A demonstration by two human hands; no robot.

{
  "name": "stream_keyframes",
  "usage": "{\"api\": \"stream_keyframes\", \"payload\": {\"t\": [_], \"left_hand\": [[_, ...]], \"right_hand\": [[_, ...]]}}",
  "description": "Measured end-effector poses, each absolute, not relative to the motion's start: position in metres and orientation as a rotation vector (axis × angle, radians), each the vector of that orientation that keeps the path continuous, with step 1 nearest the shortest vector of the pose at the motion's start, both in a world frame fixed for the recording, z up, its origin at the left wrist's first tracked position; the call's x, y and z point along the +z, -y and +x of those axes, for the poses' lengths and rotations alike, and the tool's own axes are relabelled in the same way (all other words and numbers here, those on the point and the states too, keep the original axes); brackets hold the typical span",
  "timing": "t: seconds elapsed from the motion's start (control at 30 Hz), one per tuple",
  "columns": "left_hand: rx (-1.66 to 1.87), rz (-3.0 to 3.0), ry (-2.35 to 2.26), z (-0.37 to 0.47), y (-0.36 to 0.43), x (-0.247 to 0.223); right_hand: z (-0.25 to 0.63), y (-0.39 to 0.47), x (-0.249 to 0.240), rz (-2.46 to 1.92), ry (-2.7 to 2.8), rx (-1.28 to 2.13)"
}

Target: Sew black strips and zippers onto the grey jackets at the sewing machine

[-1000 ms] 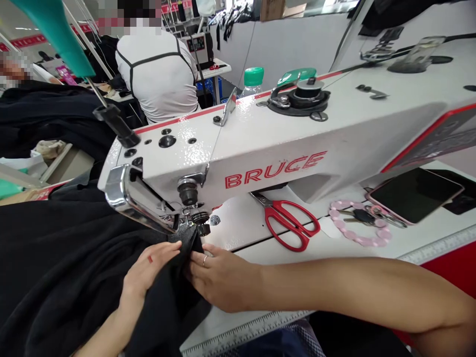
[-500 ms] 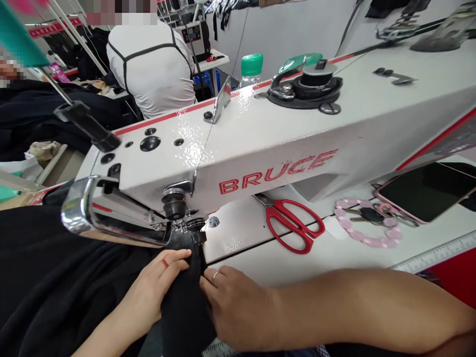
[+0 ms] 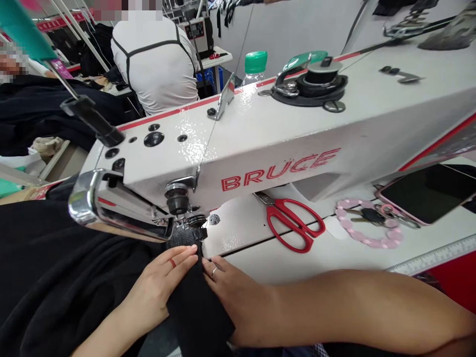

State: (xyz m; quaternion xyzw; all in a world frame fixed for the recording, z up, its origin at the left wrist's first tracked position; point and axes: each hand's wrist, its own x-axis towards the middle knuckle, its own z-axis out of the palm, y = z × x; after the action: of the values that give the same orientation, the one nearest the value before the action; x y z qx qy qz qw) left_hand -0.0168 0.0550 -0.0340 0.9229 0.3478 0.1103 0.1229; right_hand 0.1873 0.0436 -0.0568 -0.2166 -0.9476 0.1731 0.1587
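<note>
Black fabric (image 3: 197,307) lies under the needle area of a white sewing machine (image 3: 275,144) marked BRUCE. My left hand (image 3: 159,282), a red ring on one finger, presses on the strip with its fingers together, their tips just in front of the presser area. On the strip's right edge, my right hand (image 3: 238,297), wearing a silver ring, pinches the cloth between thumb and fingers. More black cloth (image 3: 74,277) spreads in folds to the left. The needle itself is hidden behind the machine head.
Red-handled scissors (image 3: 293,225) lie right of the needle area. Farther right are a pink beaded ring with keys (image 3: 368,223), a phone (image 3: 427,191) and a ruler (image 3: 427,255). Behind the machine stand a green-capped bottle (image 3: 255,67) and a person in white (image 3: 159,69).
Both hands have moved slightly up the picture, nearer the presser area. The lower end of the fabric strip has swung right. The camera view has shifted slightly.
</note>
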Motion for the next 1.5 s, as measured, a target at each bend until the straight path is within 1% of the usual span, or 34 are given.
{"api": "stream_keyframes", "payload": {"t": [0.1, 0.27, 0.57, 0.73, 0.87, 0.93, 1.03, 1.1, 1.2, 1.33, 1.5], "left_hand": [[0.358, 2.645, -0.969, -0.021, -0.056, -0.038], [0.395, 2.662, -0.916, -0.02, -0.057, -0.043], [0.413, 2.672, -0.959, -0.018, -0.081, -0.042], [0.335, 2.433, -1.12, -0.023, -0.097, -0.035], [0.313, 2.264, -1.175, -0.021, -0.104, -0.025], [0.229, 2.308, -1.101, -0.018, -0.101, -0.017], [0.041, 2.479, -1.018, -0.013, -0.088, -0.007], [-0.008, 2.576, -1.03, -0.011, -0.075, -0.006], [0.153, 2.616, -1.036, -0.01, -0.059, -0.014], [0.409, 2.482, -1.048, -0.009, -0.054, -0.03], [0.461, 2.461, -0.973, -0.013, -0.068, -0.037]], "right_hand": [[0.188, -0.042, -0.057, -0.636, 2.722, 0.442], [0.188, -0.044, -0.056, -0.609, 2.844, 0.492], [0.182, -0.06, -0.061, -0.774, 2.666, 0.479], [0.182, -0.074, -0.058, -0.777, 2.662, 0.517], [0.184, -0.08, -0.05, -0.657, 2.776, 0.738], [0.186, -0.08, -0.046, -0.544, 2.859, 0.798], [0.189, -0.076, -0.042, -0.441, 2.931, 0.764], [0.191, -0.071, -0.043, -0.389, 2.905, 0.75], [0.19, -0.062, -0.047, -0.37, 2.828, 0.714], [0.186, -0.058, -0.059, -0.409, 2.661, 0.611], [0.183, -0.06, -0.066, -0.387, 2.64, 0.444]]}}
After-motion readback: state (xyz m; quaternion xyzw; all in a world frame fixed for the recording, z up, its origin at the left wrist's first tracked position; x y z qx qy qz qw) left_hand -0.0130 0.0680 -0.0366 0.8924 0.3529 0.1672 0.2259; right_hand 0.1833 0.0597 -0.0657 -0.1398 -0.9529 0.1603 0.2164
